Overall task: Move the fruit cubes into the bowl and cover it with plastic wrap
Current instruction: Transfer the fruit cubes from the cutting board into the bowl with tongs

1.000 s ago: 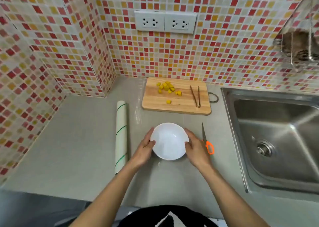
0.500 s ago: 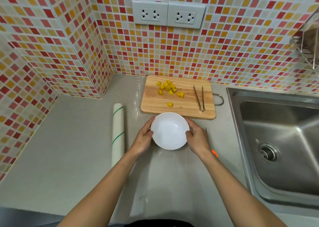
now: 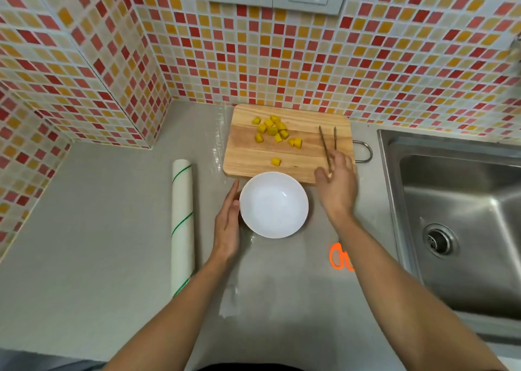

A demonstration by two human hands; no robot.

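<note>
From the camera on your head, you look down at a gray counter (image 3: pixel 98 229) in a corner with red and yellow tiled walls. Your left hand (image 3: pixel 227 224) lies flat and open against the left side of the white bowl (image 3: pixel 273 205). It touches the bowl but its fingers do not wrap around it. The bowl has nothing in it and sits just in front of the wooden cutting board (image 3: pixel 287 156), touching its near edge. The yellow fruit cubes (image 3: pixel 275 132) are all on the board, most in a little bunch near the back, with one cube (image 3: pixel 276 161) alone closer to the bowl. Your right hand (image 3: pixel 337 181) is over the near right corner of the board, at the near end of the metal tongs (image 3: pixel 327 145) that lie there. Its fingers are loosely open, and you cannot tell if they have hold of the tongs. The roll of plastic wrap (image 3: pixel 182 227) lies on the counter to the left of your left hand, apart from the bowl. The orange handles of the scissors (image 3: pixel 339 256) peek out beside your right arm. The steel sink (image 3: pixel 456 229) is on the right.
</note>
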